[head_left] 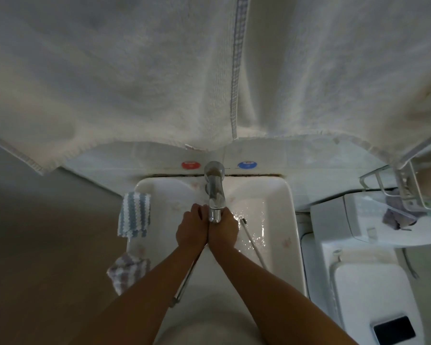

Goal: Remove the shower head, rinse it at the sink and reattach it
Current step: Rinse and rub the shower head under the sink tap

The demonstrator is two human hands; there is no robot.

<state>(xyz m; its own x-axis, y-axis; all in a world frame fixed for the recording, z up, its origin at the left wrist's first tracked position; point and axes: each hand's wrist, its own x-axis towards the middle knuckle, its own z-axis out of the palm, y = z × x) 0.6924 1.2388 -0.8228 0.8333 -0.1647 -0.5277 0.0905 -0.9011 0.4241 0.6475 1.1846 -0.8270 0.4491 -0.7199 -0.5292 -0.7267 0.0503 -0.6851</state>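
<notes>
Hands: left hand (191,229) and right hand (223,230) pressed together under faucet (214,192); grip indeterminate.
Sink (292,235): wet, 3 o'clock of hands.

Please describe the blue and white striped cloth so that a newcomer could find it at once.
Start at the white rectangular sink under the chrome tap. On its left rim hangs the blue and white striped cloth. The checked purple and white cloth lies nearer the person, with paler squares rather than bold stripes.
</notes>
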